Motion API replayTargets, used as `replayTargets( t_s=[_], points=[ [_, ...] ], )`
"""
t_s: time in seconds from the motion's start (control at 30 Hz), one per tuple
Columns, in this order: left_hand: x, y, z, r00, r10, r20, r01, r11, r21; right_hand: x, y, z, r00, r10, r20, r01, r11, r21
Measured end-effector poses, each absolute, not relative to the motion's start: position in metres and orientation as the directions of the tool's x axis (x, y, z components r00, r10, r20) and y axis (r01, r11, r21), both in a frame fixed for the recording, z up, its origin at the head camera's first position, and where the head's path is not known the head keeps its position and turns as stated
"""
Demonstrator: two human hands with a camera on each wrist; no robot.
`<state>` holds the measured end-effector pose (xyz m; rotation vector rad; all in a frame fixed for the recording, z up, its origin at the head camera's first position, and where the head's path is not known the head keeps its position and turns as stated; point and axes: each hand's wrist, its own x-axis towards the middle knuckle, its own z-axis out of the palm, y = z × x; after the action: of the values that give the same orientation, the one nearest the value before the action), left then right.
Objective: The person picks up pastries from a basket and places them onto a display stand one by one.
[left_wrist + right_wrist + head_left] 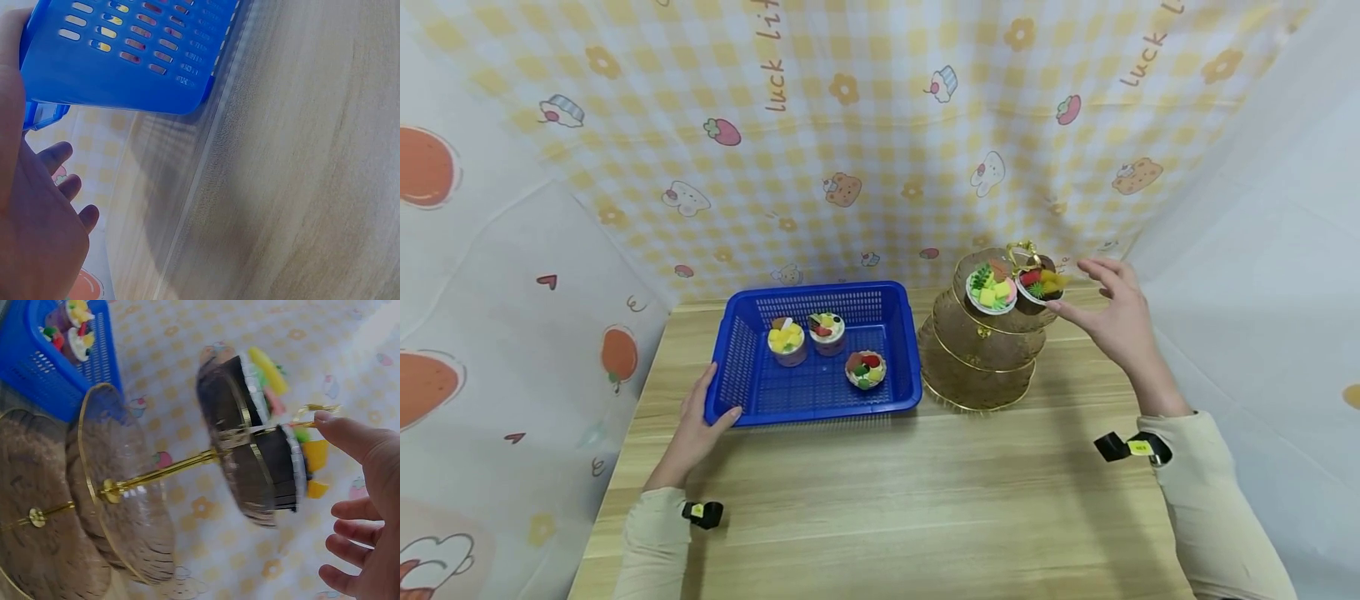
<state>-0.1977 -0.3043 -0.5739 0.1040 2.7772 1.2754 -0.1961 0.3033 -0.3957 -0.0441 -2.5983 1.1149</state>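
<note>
My left hand (695, 427) holds the front left corner of a blue plastic basket (820, 408), thumb against its front, fingers along its left side. Three loosely extended fingers (70, 186) show beside the basket in the left wrist view. At the right, my right hand (1116, 321) is by a tiered stand (981, 387), thumb and fingers apart. Its thumb reaches close to a dark toy cupcake (1039, 287) with fruit toppings on the top tier; contact is unclear. Another fruit-topped toy cupcake (991, 290) sits beside it.
Inside the basket are a yellow-topped toy cupcake (787, 342), a cream-topped one (827, 333) and a small fruit tart (866, 369). A gold handle (1022, 252) tops the stand. Behind the wooden table (910, 500) hangs a checked curtain (880, 150).
</note>
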Motion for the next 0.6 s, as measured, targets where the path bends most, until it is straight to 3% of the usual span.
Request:
replayTargets(
  t_s=[0.17, 0.3, 0.47, 0.6],
  points=[
    [-0.199, -0.304, -0.574, -0.994, 0.095, -0.050, 0.024, 0.649, 0.760, -0.182, 0.302, -0.398, -0.937, 0.176, 0.301, -0.102, 0.687, -0.720],
    [-0.198, -0.303, -0.573, -0.994, 0.096, -0.054, 0.021, 0.649, 0.761, -0.169, 0.293, -0.408, -0.894, 0.204, 0.400, -0.163, 0.682, -0.713],
    [-0.198, -0.303, -0.573, -0.994, 0.096, -0.056, 0.020, 0.650, 0.760, -0.156, 0.268, -0.421, -0.722, 0.223, 0.655, -0.372, 0.672, -0.640],
    [-0.198, -0.304, -0.574, -0.994, 0.097, -0.050, 0.026, 0.649, 0.761, -0.152, 0.236, -0.430, -0.571, 0.118, 0.812, -0.587, 0.633, -0.505]
  ],
)
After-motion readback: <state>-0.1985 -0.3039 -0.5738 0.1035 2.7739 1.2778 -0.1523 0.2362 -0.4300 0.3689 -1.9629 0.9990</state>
